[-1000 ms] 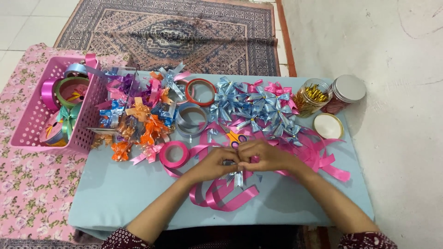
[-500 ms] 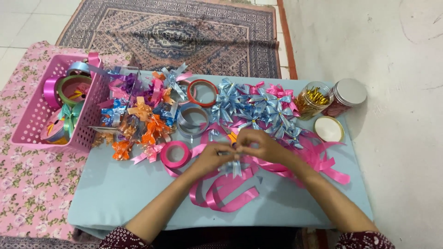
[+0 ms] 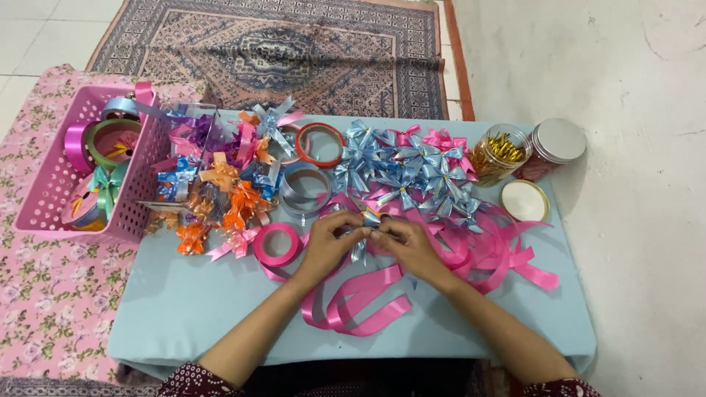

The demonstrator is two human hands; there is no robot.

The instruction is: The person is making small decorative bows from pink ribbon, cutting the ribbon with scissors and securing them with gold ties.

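Pinching a small light blue ribbon bow (image 3: pixel 365 220) at the centre of the frame, left hand (image 3: pixel 331 244) and right hand (image 3: pixel 408 246) meeting fingertip to fingertip, both closed on the bow from either side, its loose tail hanging down between them. Resting both hands over a tangle of pink ribbon (image 3: pixel 364 301) looping toward the lower middle of the frame and spreading to the right across the light blue table (image 3: pixel 191 309). Lying just left of the left hand, a pink ribbon roll (image 3: pixel 278 245), flat on the table. Sitting above the hands, a grey ribbon roll (image 3: pixel 305 189), and above that a red ribbon roll (image 3: pixel 320 145). Crowding the upper centre right, a cluster of finished blue and pink bows (image 3: pixel 412 165). Piling up at the centre left, a heap of orange, purple and blue bows (image 3: pixel 220 184). Standing at the left edge of the frame, partly on the table and partly over a pink floral cloth (image 3: pixel 44 294), a pink plastic basket (image 3: pixel 143 213) holding more ribbon rolls. Standing at the upper right of the table, a clear jar of gold pieces (image 3: pixel 498 153), touching a second jar with a silver lid (image 3: pixel 557 141), and below them a loose round lid (image 3: pixel 523 200). Showing along the top of the frame, a patterned rug (image 3: pixel 272 51).
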